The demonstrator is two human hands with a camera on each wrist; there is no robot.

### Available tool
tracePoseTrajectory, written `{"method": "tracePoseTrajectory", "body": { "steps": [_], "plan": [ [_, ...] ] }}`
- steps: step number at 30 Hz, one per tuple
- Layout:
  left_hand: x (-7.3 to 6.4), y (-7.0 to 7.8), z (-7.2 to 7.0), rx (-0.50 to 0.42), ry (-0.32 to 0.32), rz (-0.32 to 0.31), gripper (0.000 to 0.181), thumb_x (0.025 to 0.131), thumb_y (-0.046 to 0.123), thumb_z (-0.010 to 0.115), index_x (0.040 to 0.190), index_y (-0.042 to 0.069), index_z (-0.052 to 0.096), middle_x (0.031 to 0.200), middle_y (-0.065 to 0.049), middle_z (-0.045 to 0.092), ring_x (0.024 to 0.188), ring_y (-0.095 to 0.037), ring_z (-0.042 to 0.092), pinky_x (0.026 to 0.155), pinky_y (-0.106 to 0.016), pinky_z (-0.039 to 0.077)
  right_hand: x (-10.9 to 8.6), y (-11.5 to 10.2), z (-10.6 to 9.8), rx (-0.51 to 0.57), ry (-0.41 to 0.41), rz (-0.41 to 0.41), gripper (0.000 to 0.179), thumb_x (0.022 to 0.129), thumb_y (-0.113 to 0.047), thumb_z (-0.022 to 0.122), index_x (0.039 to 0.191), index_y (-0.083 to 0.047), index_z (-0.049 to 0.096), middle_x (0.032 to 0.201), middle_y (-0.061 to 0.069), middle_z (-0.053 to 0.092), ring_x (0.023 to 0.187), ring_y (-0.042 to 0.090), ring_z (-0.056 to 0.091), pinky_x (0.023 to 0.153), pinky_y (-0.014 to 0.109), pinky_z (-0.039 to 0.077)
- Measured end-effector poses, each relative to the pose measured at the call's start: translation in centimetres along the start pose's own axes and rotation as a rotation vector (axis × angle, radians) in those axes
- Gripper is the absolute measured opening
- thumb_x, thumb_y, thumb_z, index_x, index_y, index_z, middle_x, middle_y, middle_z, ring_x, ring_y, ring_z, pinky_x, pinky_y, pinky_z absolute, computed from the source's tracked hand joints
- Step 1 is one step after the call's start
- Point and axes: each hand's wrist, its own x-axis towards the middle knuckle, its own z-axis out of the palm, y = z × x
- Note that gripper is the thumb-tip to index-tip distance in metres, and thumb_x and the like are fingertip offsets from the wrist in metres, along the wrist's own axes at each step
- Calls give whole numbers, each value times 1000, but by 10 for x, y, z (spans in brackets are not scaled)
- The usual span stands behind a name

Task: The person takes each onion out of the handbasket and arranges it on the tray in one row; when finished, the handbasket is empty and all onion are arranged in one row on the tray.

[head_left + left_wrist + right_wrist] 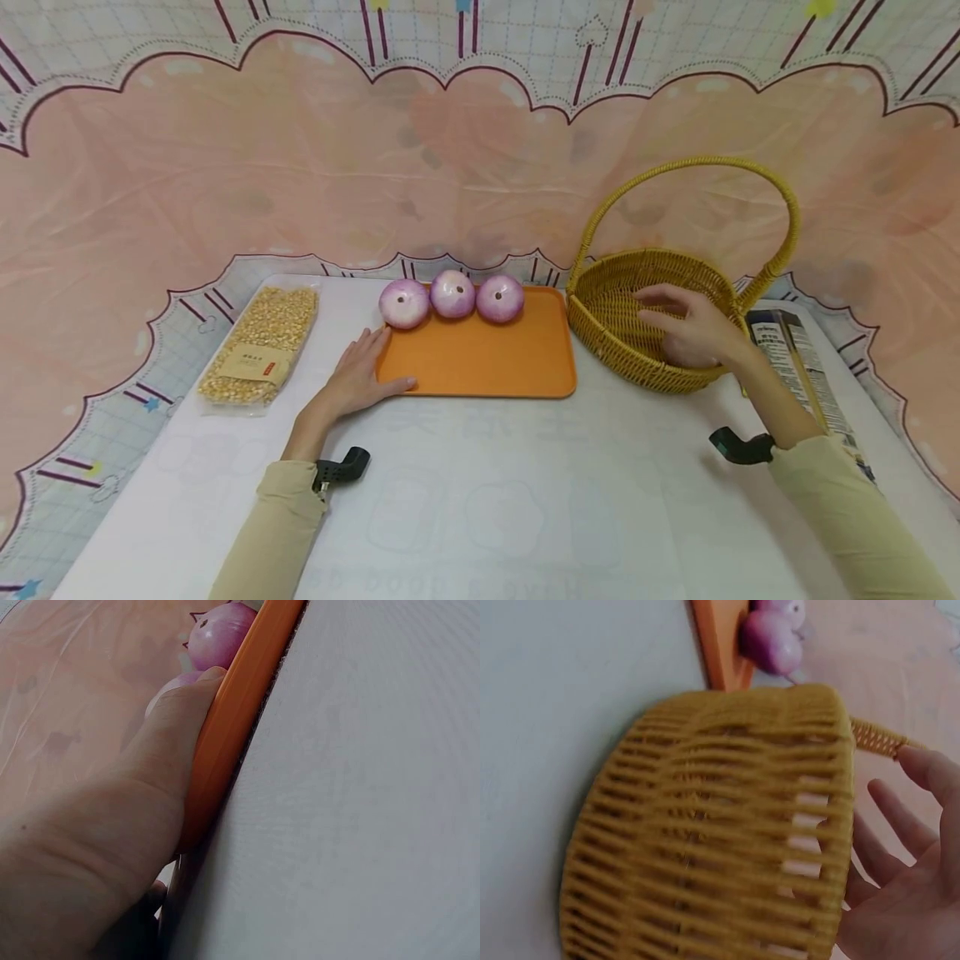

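Three purple onions [453, 294] sit in a row along the back of an orange tray [480, 358]. At the tray's left front corner lies my left hand [362, 375], fingers along the left side and thumb on the front edge; the left wrist view shows the thumb on the tray's rim [225, 742]. My right hand [693, 329] reaches over the near right rim of a yellow wicker basket [637, 358], fingers loosely bent with nothing between them. In the right wrist view the basket's woven side [705, 825] covers part of that hand [900, 862].
A clear bag of yellow corn kernels [258, 346] with a paper label lies left of the tray. Right of the basket, partly under the right forearm, is a dark printed packet [802, 367]. The basket's tall handle [697, 161] arches above it. A patterned cloth [450, 167] hangs behind the white table [480, 483].
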Motion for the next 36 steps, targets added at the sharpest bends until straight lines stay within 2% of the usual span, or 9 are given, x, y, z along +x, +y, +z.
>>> {"method": "tracePoseTrajectory", "body": {
  "steps": [8, 15, 23, 28, 36],
  "plan": [
    [0, 2, -1, 2, -8, -2, 104, 83, 55, 67, 155, 1, 14, 162, -21, 14, 151, -40, 3, 124, -52, 1, -2, 12, -7, -109, -64, 58, 51, 97, -36, 56, 137, -6, 50, 143, 22, 48, 134, 43, 40, 107, 67, 34],
    [-2, 3, -2, -3, -8, -2, 104, 83, 54, 67, 155, 1, 14, 162, -20, 14, 151, -40, 3, 124, -52, 0, -1, 21, -8, -147, -66, 68, 54, 96, -39, 57, 137, -4, 49, 143, 26, 45, 135, 46, 37, 107, 70, 30],
    [-1, 2, -1, -2, -3, 0, 103, 83, 54, 67, 155, 1, 14, 162, -21, 15, 151, -40, 3, 124, -52, 1, 2, 27, -10, -161, -102, 33, 50, 95, -31, 62, 134, -2, 51, 141, 25, 48, 133, 46, 38, 106, 69, 33],
    [-1, 3, -1, -11, -5, -2, 103, 83, 54, 67, 155, 2, 15, 162, -21, 15, 151, -40, 3, 124, -52, 1, 6, 26, -13, -218, -137, 22, 49, 93, -31, 64, 132, -3, 54, 140, 25, 49, 132, 47, 40, 107, 68, 32],
    [-1, 2, -3, -7, -11, -9, 104, 83, 55, 67, 155, 2, 14, 162, -21, 15, 151, -39, 3, 124, -52, 1, 14, 25, -27, -271, -231, -14, 48, 92, -28, 64, 132, -2, 56, 138, 26, 51, 129, 46, 45, 103, 66, 38]
  ]
}}
